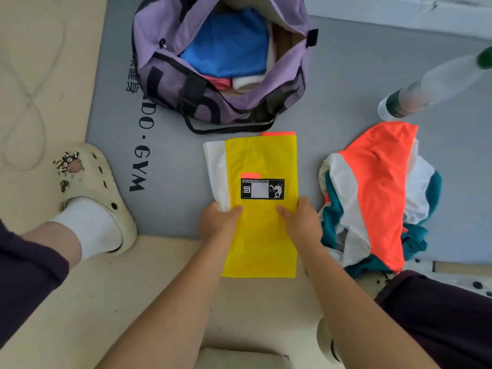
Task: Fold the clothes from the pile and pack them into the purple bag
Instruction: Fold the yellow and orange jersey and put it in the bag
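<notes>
Yellow garment [259,209], folded to a long strip, across the near edge of the grey mat [170,166]. Pinched at mid-length by left hand [217,222] and right hand [302,222], fingers curled on either side, presumably for the next fold. Purple bag [221,102] open at the far edge; pile [372,198] at right.

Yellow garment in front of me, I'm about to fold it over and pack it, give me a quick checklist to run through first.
1. Both hands gripping: left hand and right hand each pinch a side of the yellow garment. Ok.
2. Garment lying flat: smooth, but a white panel sticks out on its left edge. Not ok.
3. Purple bag open: mouth wide open. Ok.
4. Room in bag: blue folded item and rolled pieces already fill much of it. Cannot tell.
5. Path to bag: bare mat between garment and bag. Ok.
6. Remaining pile: sits right of the garment, close to it. Ok.
</notes>
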The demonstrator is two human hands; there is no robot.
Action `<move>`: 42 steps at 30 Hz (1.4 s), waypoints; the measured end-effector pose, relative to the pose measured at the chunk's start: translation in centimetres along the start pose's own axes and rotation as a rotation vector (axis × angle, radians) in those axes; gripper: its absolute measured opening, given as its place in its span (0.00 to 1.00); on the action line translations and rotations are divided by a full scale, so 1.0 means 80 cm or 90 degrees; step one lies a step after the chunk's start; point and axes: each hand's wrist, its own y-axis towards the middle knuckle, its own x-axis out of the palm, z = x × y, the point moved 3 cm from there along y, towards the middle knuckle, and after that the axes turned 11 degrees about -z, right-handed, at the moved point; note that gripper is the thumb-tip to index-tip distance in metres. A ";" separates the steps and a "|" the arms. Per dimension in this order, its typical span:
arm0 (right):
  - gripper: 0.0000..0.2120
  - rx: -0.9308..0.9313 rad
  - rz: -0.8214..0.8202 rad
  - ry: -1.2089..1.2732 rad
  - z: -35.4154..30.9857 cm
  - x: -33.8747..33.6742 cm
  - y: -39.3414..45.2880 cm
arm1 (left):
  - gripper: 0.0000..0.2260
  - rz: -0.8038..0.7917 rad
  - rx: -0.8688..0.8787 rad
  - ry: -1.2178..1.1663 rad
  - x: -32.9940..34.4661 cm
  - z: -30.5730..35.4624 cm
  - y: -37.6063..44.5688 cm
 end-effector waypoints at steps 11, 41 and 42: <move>0.13 -0.048 -0.014 0.153 0.010 -0.009 -0.001 | 0.12 -0.118 0.077 -0.170 -0.019 -0.003 0.025; 0.20 -0.203 -0.156 0.284 -0.036 -0.065 0.010 | 0.12 -0.117 0.250 0.024 -0.095 0.045 0.034; 0.19 -0.209 -0.112 0.177 -0.040 -0.067 0.011 | 0.12 -0.095 0.267 0.058 -0.095 0.046 0.034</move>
